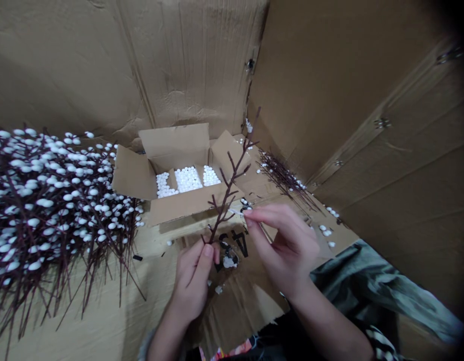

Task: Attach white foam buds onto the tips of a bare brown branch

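Observation:
My left hand [194,276] is closed around the lower end of a dark brown artificial branch [227,193] with several short side twigs. The branch tilts up and to the right and bears no white balls that I can make out. Close to its right side, my right hand [286,243] pinches a small thin whitish piece [236,212] between thumb and forefinger. Whether this piece touches a twig I cannot tell. Behind the branch stands an open cardboard box [179,204] holding many small white balls [188,179].
A large heap of brown branches with white balls [58,195] fills the left side. Bare branches [282,175] lie at the right beside loose white balls [324,230]. Whitish lumps [229,261] sit on printed cardboard [247,296]. Tall cardboard walls [194,60] enclose the back and right.

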The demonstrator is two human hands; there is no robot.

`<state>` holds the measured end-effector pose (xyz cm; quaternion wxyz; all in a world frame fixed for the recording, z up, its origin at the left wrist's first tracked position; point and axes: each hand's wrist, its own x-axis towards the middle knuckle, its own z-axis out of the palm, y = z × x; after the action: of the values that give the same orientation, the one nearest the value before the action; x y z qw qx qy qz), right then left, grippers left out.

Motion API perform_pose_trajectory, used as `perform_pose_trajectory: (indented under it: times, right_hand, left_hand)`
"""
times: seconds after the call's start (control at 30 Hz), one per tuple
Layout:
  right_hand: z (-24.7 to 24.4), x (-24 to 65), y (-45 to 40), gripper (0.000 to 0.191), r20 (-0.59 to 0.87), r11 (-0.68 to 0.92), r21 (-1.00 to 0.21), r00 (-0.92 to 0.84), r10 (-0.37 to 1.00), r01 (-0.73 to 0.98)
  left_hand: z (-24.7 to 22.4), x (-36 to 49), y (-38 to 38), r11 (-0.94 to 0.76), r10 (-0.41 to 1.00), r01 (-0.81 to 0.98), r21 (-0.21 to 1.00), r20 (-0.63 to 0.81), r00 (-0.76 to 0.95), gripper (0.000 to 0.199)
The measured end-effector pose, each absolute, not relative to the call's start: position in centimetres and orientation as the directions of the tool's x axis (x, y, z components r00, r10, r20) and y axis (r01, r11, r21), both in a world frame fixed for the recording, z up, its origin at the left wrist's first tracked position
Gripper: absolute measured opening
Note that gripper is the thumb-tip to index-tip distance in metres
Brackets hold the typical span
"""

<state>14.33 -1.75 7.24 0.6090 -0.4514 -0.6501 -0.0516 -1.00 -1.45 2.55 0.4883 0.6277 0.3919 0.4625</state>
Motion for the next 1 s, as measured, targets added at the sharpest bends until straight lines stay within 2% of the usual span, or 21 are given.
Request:
perform_pose_trajectory:
  times: [0.13, 0.33, 0.47, 0.67, 0.8, 0.9, 1.0]
  right_hand:
    - [6.6, 14.9, -1.9, 0.026, 0.856, 0.549, -0.411, 0.101, 0.508, 0.727]
    - [6.8, 15.1, -2.2, 0.026, 0.843, 0.559, -0.483, 0.187, 0.504, 0.674]
    - [7.6, 14.6, -2.1, 0.027, 0.866, 0.599, -0.437, 0.135, 0.481, 0.67]
    - [7.1, 15.0, -1.9, 0.023, 0.867, 0.54, -0.35, 0.046, 0.497, 0.766]
    - [6.6, 15.7, -2.2, 0.023, 0.838, 0.537, -0.417, 0.082, 0.539, 0.733]
    - [6.9, 15.8, -2.4, 0.025, 0.86, 0.573, -0.441, 0.144, 0.489, 0.691]
    - [8.1, 15.3, -2.3, 0.028, 0.902, 0.607, -0.36, 0.098, 0.421, 0.708]
  left_hand:
    - [2.5, -1.1, -1.5, -0.19, 0.96, 0.022, 0.982, 0.181, 0.213, 0.047]
    - [2.4, -1.0, -1.4, -0.193, 0.958, 0.01, 0.981, 0.186, 0.217, 0.048]
    - [2.4, -1.1, -1.4, -0.207, 0.952, 0.02, 0.978, 0.196, 0.236, 0.048]
    - [2.3, -1.2, -1.4, -0.235, 0.945, 0.045, 0.971, 0.218, 0.243, 0.049]
    - [2.4, -1.2, -1.3, -0.265, 0.937, 0.072, 0.962, 0.239, 0.256, 0.048]
    - [2.6, -1.2, -1.2, -0.29, 0.93, 0.104, 0.951, 0.255, 0.264, 0.047]
    - [2.6, -1.2, -1.2, -0.32, 0.921, 0.141, 0.937, 0.272, 0.278, 0.045]
